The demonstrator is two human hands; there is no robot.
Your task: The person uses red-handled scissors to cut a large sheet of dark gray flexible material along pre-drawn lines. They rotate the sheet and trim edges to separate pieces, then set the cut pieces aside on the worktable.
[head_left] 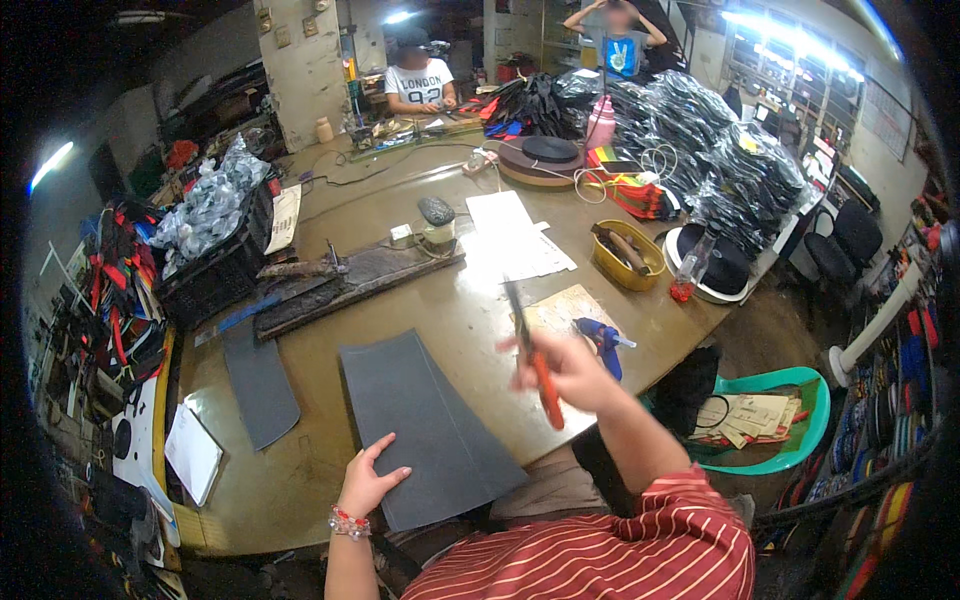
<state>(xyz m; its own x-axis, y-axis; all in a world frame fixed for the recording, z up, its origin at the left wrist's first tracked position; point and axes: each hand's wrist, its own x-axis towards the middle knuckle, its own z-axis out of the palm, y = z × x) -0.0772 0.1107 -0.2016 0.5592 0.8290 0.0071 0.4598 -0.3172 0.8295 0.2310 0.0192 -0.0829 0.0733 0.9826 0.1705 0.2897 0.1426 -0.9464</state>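
Note:
My left hand (372, 484), with a beaded bracelet at the wrist, rests on the lower left edge of a dark grey sheet (430, 420). Its thumb and forefinger are spread apart on the surface. The sheet lies flat and reaches over the table's near edge; a slanting line runs down its right part. Above and to the right of it, my right hand (570, 372) is closed around a pair of scissors (541, 385) with orange-red handles. The dark blades point away from me, slightly blurred, apart from the sheet. A smaller dark grey piece (262, 388) lies to the left.
A blue glue gun (600, 342) lies right of my right hand. Beyond are white papers (515, 235), a yellow tub (628, 255) and a long dark board (360, 288). A green plastic chair (815, 425) holds card pieces. Two people (418, 85) (615, 45) are at the far side.

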